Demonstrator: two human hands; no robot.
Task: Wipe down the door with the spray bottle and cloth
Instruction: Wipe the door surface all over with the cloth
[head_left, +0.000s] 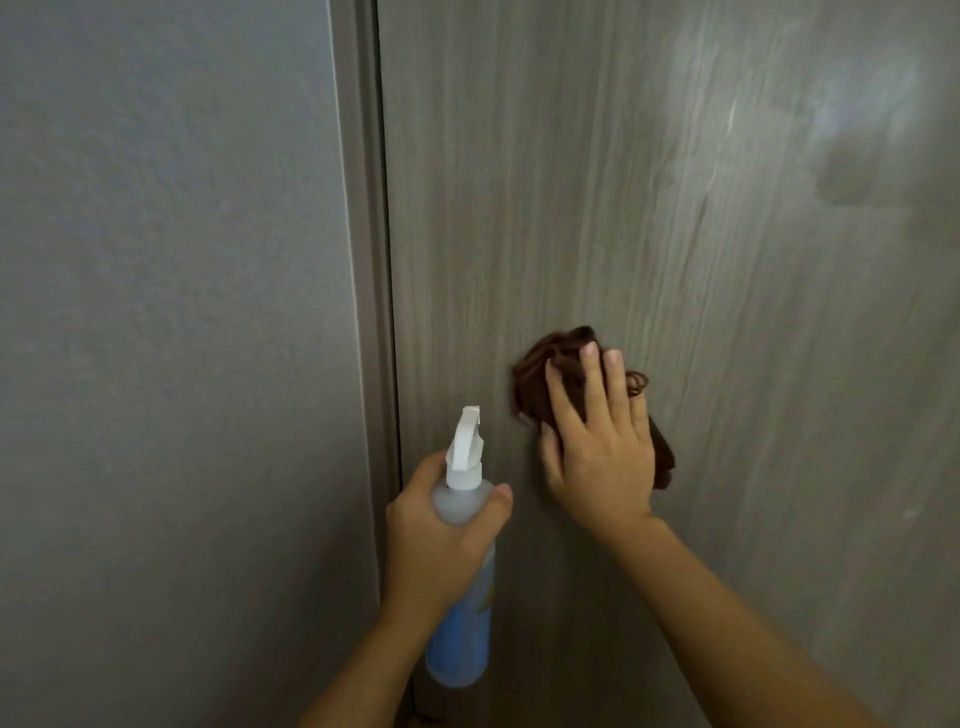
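Our right hand (597, 441) lies flat, fingers straight and spread, pressing a bunched brown cloth (540, 384) against the door (675, 234). Our left hand (441, 540) is wrapped around the neck of the spray bottle (462, 571), thumb curled across its front, holding it upright just left of the cloth, close to the door's edge. The two hands are near each other but apart.

We judge the main risks to be these. The cloth is bunched, not folded, so a loose end hanging below the palm could slip out and leave bare fingers smearing the surface. The nozzle points up towards the door; a careless squeeze might wet the frame (363, 260) or the wall (171, 312) beside it. Pale streaks higher up, to the right, suggest patches that could dry unevenly if we miss them.

We count two hands, one cloth, one bottle, one door, one frame, one wall.
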